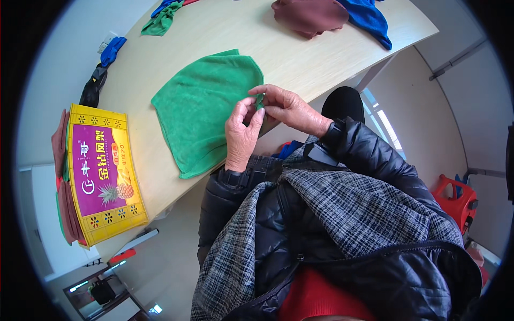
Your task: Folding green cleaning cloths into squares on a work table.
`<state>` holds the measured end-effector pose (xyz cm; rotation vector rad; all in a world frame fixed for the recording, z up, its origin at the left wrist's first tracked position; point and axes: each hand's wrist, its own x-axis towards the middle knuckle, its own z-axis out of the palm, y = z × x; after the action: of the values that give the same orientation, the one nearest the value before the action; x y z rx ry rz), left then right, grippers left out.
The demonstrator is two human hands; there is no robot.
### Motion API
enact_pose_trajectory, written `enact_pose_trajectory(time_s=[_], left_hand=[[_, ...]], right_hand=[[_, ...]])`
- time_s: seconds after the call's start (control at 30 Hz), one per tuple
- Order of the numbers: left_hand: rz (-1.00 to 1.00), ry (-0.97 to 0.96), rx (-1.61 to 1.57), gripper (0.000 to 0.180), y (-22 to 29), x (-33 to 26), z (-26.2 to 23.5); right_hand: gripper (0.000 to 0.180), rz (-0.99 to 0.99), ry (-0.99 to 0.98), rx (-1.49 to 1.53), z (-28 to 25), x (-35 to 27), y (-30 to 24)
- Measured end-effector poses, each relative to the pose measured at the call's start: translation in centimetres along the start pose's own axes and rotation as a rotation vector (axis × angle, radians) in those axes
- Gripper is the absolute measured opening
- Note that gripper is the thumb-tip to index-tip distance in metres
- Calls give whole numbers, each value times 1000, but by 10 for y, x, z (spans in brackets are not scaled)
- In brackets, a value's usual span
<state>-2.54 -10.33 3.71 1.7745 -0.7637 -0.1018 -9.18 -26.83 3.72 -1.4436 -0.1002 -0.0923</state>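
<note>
A green cloth lies spread on the pale wooden table, its near right corner lifted by my hands. My left hand pinches the edge of that corner between thumb and fingers. Close against it, my right hand also grips the bunched corner, with thumb and forefinger meeting at the fabric. The rest of the cloth stays flat, with a small fold at its far edge. What lies between the fingertips is partly covered.
On the left side of the table stands a yellow and purple carton with brown and green cloths in it. Brown cloth and blue cloth lie at the far right; another green cloth lies far left. A red plastic stool stands on the floor.
</note>
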Motion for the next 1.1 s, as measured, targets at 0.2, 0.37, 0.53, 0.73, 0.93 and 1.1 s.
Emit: enact_pose_trajectory(time_s=[0.2,0.37,0.53,0.73,0.93,1.1], left_hand=[[-166,59,7,13,-8,8,-8],[-42,280,20,8,-2,6,-21],[483,244,645,9,37,6,-22],[500,124,629,17,32,-1,-12],[549,114,648,19,29,-1,-7],[563,101,698,21,28,-3,-7]], right_hand=[[43,20,21,20,2,1,-11],[41,56,54,130,-4,2,-12],[39,16,72,144,1,4,-20],[37,34,77,46,5,4,-28],[35,110,68,44,-1,2,-36],[31,127,47,8,5,6,-34]])
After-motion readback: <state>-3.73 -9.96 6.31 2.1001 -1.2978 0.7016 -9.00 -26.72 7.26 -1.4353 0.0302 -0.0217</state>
